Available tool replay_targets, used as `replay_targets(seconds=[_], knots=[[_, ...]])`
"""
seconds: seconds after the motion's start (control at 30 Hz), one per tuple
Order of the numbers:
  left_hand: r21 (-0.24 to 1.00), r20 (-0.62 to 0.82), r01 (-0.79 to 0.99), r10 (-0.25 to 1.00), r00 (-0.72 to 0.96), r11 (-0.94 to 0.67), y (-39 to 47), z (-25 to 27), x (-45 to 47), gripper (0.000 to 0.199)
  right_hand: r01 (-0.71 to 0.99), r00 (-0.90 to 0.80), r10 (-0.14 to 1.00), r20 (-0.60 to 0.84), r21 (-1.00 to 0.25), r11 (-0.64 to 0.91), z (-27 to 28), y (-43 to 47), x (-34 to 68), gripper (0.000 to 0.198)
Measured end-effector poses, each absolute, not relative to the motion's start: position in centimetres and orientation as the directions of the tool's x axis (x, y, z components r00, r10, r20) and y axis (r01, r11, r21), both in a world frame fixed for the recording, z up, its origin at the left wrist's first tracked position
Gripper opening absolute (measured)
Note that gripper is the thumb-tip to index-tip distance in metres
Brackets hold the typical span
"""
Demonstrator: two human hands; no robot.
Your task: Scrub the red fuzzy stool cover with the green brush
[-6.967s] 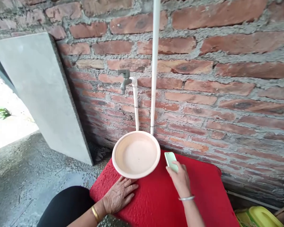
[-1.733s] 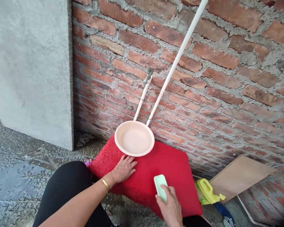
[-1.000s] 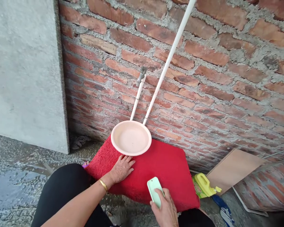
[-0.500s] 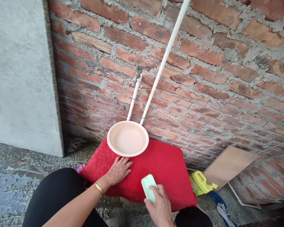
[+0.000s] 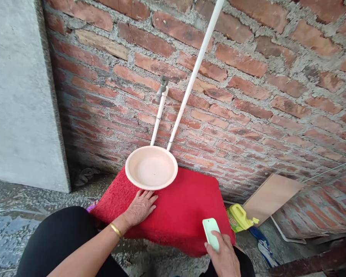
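Green block (image 5: 211, 234) in the right hand (image 5: 225, 254); left hand (image 5: 139, 208) spread on the red cloth (image 5: 184, 206)

Head view: the right hand is closed around one end of the green block, perhaps a brush, though its underside is hidden; the block's free end, with a small hole in it, points away from the hand; the cloth lies beneath and stretches off to the right hand's left; whether block and cloth touch cannot be told; the left hand lies palm down on the cloth, fingers spread, gripping nothing; a pale basin (image 5: 151, 187) stands just beyond the left fingertips, with a tap (image 5: 162, 86) farther beyond it; a yellow jug (image 5: 238, 217) sits beyond the right hand, a little to its right.

The step in hand looks like rubbing the cloth with the block, the left hand serving as a weight; the next move would seem to call for a flat, firm stroke toward the left hand; that hand should press hard enough to stop the cloth bunching, and the stroke should end short of the basin.
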State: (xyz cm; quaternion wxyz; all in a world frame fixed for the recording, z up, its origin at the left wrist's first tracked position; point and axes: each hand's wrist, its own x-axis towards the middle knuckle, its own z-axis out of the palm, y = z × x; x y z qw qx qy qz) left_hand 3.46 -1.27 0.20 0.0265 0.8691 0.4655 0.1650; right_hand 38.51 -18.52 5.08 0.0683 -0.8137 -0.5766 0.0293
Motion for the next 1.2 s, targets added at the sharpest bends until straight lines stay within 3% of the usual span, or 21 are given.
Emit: replay_targets(seconds=[0.17,0.3,0.43,0.57,0.63,0.73,0.87,1.0,1.1,1.2], knots=[[0.171,0.301,0.807,0.81,0.504,-0.566,-1.2,-0.5,3.3,0.034,0.962,0.152,0.987,0.058,-0.239,-0.134,4.0,-17.6,30.4,0.041],[0.171,0.315,0.804,0.805,0.503,-0.569,-1.2,-0.8,3.3,0.035,0.962,0.116,0.993,0.024,-0.252,-0.106,3.9,-17.4,28.8,0.045],[0.189,0.294,0.8,0.81,0.507,-0.57,-1.3,-0.5,3.3,0.035,0.944,0.256,0.967,0.016,-0.221,-0.246,4.4,-19.5,36.0,0.039],[0.203,0.274,0.804,0.821,0.501,-0.559,-1.4,0.0,3.4,0.035,0.862,0.499,0.864,0.063,-0.137,-0.488,4.9,-22.0,43.4,0.041],[0.193,0.257,0.805,0.821,0.51,-0.561,-1.5,0.4,3.5,0.035,0.838,0.541,0.837,0.081,-0.133,-0.528,5.3,-22.1,44.1,0.042],[0.175,0.228,0.811,0.824,0.519,-0.559,-1.6,1.0,3.4,0.035,0.878,0.454,0.89,0.048,-0.193,-0.438,6.0,-20.4,40.1,0.041],[0.168,0.225,0.813,0.825,0.518,-0.557,-1.7,1.1,3.1,0.035,0.948,0.157,0.987,-0.022,-0.277,-0.157,7.1,-16.8,29.5,0.038],[0.161,0.247,0.816,0.823,0.511,-0.555,-1.6,0.4,2.8,0.033,0.952,-0.046,0.998,-0.041,-0.304,0.031,7.3,-14.4,22.1,0.038],[0.175,0.253,0.817,0.827,0.502,-0.55,-1.5,0.1,2.8,0.034,0.952,-0.056,0.998,-0.038,-0.302,0.042,6.8,-13.8,22.2,0.04],[0.188,0.251,0.814,0.829,0.501,-0.549,-1.5,0.1,2.9,0.034,0.956,0.071,0.997,-0.03,-0.285,-0.077,6.0,-14.4,26.9,0.041]])
